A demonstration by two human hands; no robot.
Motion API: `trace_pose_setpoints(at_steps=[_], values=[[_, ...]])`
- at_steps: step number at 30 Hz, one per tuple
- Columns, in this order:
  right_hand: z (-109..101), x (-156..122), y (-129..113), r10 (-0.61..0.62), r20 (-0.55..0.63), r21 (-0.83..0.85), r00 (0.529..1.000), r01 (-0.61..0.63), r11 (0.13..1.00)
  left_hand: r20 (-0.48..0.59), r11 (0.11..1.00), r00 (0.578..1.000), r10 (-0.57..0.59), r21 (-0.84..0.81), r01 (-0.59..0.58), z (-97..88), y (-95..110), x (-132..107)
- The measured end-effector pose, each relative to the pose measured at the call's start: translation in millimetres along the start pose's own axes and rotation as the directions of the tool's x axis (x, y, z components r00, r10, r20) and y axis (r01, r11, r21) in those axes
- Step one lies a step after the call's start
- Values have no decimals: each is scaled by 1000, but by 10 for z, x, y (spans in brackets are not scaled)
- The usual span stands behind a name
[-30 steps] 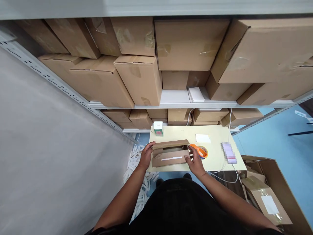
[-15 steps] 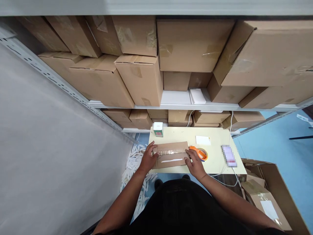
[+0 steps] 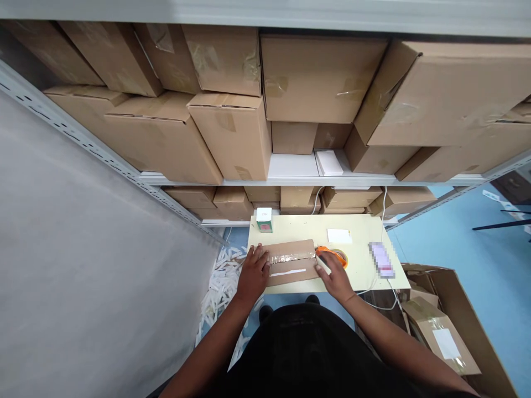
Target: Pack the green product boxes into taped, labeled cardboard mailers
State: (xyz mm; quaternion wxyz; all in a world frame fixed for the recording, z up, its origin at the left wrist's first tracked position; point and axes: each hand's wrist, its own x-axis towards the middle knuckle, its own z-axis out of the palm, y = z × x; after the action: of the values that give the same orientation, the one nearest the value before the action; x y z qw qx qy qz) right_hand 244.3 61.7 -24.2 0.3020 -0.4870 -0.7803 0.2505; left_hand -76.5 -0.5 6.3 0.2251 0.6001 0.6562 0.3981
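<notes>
A flat brown cardboard box (image 3: 292,260) lies on the pale yellow table, clear tape along its middle seam and a white strip on its near flap. My left hand (image 3: 254,273) rests flat over the box's left end, fingers stretched forward. At the right end is my right hand (image 3: 337,279), its thumb by the box edge and its fingers apart, reaching over the near side of an orange tape dispenser (image 3: 341,256). Part of the dispenser is hidden under those fingers. I see nothing gripped in either hand.
On the table (image 3: 290,224) stand a small green-and-white box (image 3: 264,220), a white paper (image 3: 339,236) and a phone (image 3: 381,260) on a cable. Shelves of cartons (image 3: 323,77) rise behind. Paper scraps (image 3: 218,282) cover the floor at left; an open carton (image 3: 464,315) holds boxes at right.
My left hand has shifted from the box's left edge to lie flat on its top. My right hand's fingers have moved from the box edge over to the tape dispenser.
</notes>
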Motion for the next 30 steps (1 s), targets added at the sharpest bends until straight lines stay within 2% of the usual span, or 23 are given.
trace_pose_setpoints(at_steps=[2,4,7,9,11,15,19,21,23,26,28,30], values=[[-96,-51,243,82,-18,-114,996,-83,990,27,983,998,50,177,-54,-7,30,4],[-132,-93,496,205,58,-291,977,-180,940,66,922,993,101,368,-118,-14,71,-2],[-40,-88,755,387,236,-524,891,-219,823,99,822,982,158,538,-186,-22,129,-15],[73,-31,818,468,269,-609,842,-227,760,103,791,978,178,577,-205,-27,164,-19],[172,52,820,530,245,-656,811,-264,707,122,777,975,185,589,-221,-33,200,-17],[223,212,782,627,221,-672,747,-349,653,254,739,948,191,599,-309,-43,261,-6],[43,277,737,676,164,-513,718,-524,680,345,738,920,185,569,-362,-31,300,-7],[-153,269,679,669,127,-394,732,-581,712,331,753,931,151,572,-325,-15,319,-19],[-405,256,577,634,60,-204,771,-612,764,301,764,946,117,582,-280,4,332,-35],[-771,295,319,544,-14,167,839,-534,829,271,771,955,120,580,-262,30,325,-64],[-908,389,84,465,37,315,885,-452,835,259,778,956,139,568,-268,45,310,-83],[-918,529,-181,385,150,400,911,-412,818,242,792,960,138,556,-254,57,306,-100]])
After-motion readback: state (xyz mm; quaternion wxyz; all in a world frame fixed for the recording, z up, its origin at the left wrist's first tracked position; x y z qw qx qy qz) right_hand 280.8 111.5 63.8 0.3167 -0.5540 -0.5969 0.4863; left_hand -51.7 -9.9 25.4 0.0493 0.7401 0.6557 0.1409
